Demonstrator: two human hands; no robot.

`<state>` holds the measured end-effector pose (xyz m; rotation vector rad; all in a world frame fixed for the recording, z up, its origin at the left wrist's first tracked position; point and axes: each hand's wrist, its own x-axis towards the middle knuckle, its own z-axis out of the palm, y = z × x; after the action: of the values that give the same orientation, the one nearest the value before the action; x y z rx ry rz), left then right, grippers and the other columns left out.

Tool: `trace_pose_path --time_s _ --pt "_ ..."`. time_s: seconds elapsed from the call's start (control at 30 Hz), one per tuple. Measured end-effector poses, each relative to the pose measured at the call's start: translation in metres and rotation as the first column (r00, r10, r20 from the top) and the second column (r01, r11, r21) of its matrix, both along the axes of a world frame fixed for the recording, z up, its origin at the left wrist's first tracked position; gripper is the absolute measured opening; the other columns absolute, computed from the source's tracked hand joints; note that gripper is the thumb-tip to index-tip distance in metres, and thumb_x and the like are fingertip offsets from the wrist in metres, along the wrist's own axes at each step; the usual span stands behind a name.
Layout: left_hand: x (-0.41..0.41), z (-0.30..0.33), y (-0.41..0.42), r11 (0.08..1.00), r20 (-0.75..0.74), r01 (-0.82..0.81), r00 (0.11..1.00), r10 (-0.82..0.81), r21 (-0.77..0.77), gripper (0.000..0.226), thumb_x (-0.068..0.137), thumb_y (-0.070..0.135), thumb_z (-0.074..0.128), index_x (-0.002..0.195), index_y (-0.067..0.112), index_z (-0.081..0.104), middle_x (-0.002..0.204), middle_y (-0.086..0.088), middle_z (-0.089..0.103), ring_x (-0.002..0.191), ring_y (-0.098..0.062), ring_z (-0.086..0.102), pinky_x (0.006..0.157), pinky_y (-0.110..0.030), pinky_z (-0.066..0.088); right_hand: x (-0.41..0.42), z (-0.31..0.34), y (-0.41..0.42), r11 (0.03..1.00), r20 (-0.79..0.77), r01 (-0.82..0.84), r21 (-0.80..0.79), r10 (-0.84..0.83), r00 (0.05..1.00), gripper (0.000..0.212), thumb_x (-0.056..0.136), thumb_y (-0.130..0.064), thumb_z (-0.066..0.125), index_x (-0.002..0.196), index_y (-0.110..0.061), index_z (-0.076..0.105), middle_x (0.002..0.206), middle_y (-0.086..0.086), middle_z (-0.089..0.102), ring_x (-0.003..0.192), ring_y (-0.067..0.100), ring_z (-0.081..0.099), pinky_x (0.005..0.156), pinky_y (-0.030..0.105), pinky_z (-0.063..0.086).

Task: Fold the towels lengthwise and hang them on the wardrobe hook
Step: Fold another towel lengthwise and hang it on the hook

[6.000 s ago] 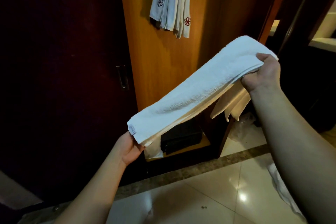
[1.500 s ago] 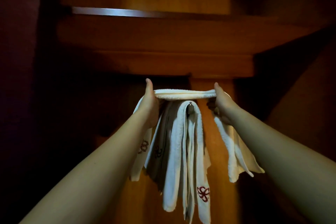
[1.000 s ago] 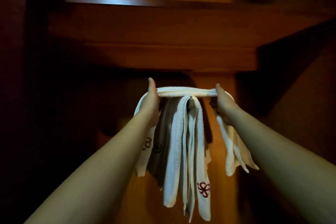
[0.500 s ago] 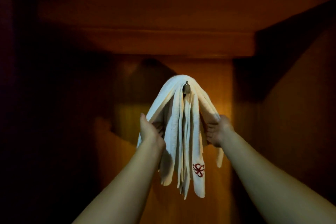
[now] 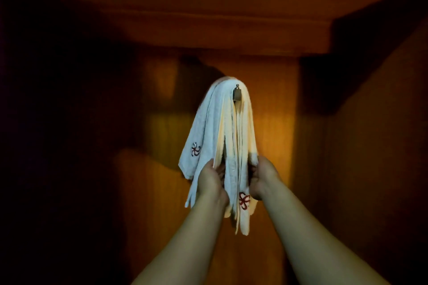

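Towel (image 5: 209, 127) now draping over hook (image 5: 237, 95); L hand (image 5: 212, 180) & R hand (image 5: 262, 178) are gripping its ends, tugging down — hang nearly done.

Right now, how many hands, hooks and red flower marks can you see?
Hands: 2, the left hand and right hand, both holding the hanging white towels.
Hooks: 1, the metal hook.
Red flower marks: 2.
Total: 5.
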<state>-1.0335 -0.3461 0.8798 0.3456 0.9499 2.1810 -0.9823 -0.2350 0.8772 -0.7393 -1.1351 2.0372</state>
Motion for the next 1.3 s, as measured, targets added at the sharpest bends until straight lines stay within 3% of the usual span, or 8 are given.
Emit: trace_pose_path --time_s 0.1,0.33,0.5,0.8,0.93,1.03,1.17,1.3 --pt "0.001 0.000 0.003 1.000 0.044 0.006 0.999 -0.007 0.021 0.037 0.101 0.026 0.046 0.111 0.000 0.071 0.099 -0.021 0.074 0.091 -0.035 0.073 0.077 -0.044 0.061 0.002 0.002 -0.006 1.000 0.008 -0.007 0.013 0.007 1.000 0.035 0.098 -0.030 0.054 0.089 -0.002 0.072 0.071 0.014 0.074 0.057 0.026 0.072 0.049 0.032 0.057" --pt "-0.013 -0.039 -0.006 0.919 0.047 0.061 0.998 -0.046 -0.389 0.038 0.101 0.021 0.035 0.073 0.009 0.057 0.057 -0.007 0.060 0.067 -0.026 0.053 0.062 -0.038 0.040 0.007 -0.021 0.001 0.988 0.202 0.107 -0.113 -0.082 0.976 0.048 0.088 -0.055 0.058 0.099 -0.011 0.075 0.088 0.010 0.076 0.082 0.028 0.072 0.078 0.038 0.059" --pt "-0.021 -0.064 -0.013 0.848 0.041 0.088 0.996 -0.078 -0.522 0.035 0.096 0.038 0.049 0.074 0.012 0.059 0.074 -0.003 0.059 0.070 -0.022 0.052 0.071 -0.035 0.039 0.018 -0.048 -0.017 0.995 0.323 0.043 -0.091 -0.011 0.946 0.047 0.099 -0.051 0.046 0.108 -0.008 0.060 0.106 0.009 0.065 0.087 0.026 0.058 0.096 0.040 0.041" --pt "-0.017 -0.076 -0.039 0.780 -0.123 0.040 0.981 -0.148 -0.624 0.043 0.098 0.045 0.052 0.114 0.004 0.053 0.104 -0.014 0.056 0.087 -0.027 0.053 0.066 -0.037 0.046 0.048 -0.076 -0.030 0.996 0.525 -0.029 0.088 -0.021 0.851 0.067 0.097 -0.042 0.056 0.151 -0.009 0.036 0.154 0.012 0.038 0.136 0.035 0.041 0.110 0.047 0.030" --pt "-0.004 -0.079 -0.070 0.746 -0.209 -0.042 0.969 -0.133 -0.665 0.034 0.102 0.039 0.043 0.119 0.011 0.050 0.098 -0.013 0.056 0.075 -0.026 0.050 0.062 -0.035 0.040 0.078 -0.084 -0.031 0.966 0.537 -0.062 0.249 -0.084 0.839 0.019 0.104 -0.030 0.044 0.102 -0.015 0.055 0.094 0.005 0.049 0.068 0.016 0.041 0.068 0.029 0.039" --pt "0.011 -0.090 -0.095 0.711 -0.268 -0.088 0.952 -0.146 -0.698 0.049 0.105 0.039 0.037 0.139 0.005 0.046 0.129 -0.017 0.058 0.105 -0.032 0.056 0.076 -0.040 0.041 0.106 -0.096 -0.043 0.919 0.617 -0.104 0.379 -0.168 0.769 0.022 0.101 -0.030 0.045 0.082 -0.022 0.050 0.081 0.003 0.048 0.063 0.016 0.039 0.056 0.027 0.029" --pt "0.058 -0.105 -0.134 0.668 -0.458 -0.178 0.848 -0.268 -0.722 0.036 0.105 0.028 0.042 0.128 0.003 0.056 0.089 -0.005 0.059 0.075 -0.016 0.052 0.062 -0.027 0.040 0.149 -0.111 -0.070 0.786 0.734 -0.321 0.528 -0.232 0.639 0.028 0.099 -0.029 0.048 0.101 -0.009 0.067 0.105 0.016 0.067 0.086 0.024 0.056 0.073 0.031 0.044" --pt "0.099 -0.127 -0.165 0.585 -0.619 -0.282 0.589 -0.520 -0.760 0.039 0.104 0.022 0.046 0.139 0.006 0.049 0.076 0.006 0.045 0.063 -0.005 0.040 0.056 -0.022 0.031 0.202 -0.132 -0.113 0.620 0.805 -0.533 0.576 -0.316 0.502 0.043 0.102 -0.037 0.046 0.130 -0.010 0.061 0.124 0.010 0.063 0.110 0.025 0.060 0.090 0.036 0.049"
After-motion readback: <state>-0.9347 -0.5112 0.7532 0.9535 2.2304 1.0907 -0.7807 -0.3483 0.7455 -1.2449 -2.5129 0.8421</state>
